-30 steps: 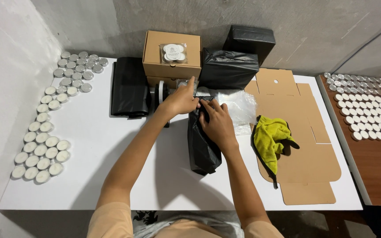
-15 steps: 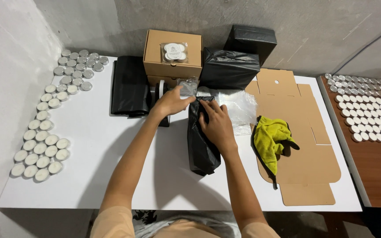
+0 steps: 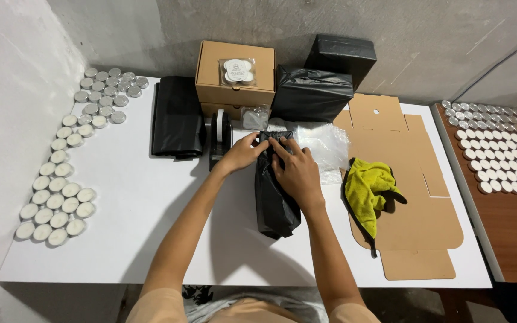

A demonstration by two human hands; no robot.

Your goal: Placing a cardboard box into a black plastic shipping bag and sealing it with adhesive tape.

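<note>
Head view: both hands (image 3: 273, 161) grip a black bag (image 3: 275, 197) on a white table (image 3: 133, 209) by a concrete wall (image 3: 414, 42).

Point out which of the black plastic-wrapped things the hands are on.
The narrow black bag at table centre, gripped at its top by left hand and right hand; the others lie untouched.

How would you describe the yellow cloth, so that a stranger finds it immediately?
On the white table, look right of both hands to the flat unfolded brown cardboard sheet. The crumpled yellow-green cloth lies on its left edge, the only brightly coloured thing there.
</note>
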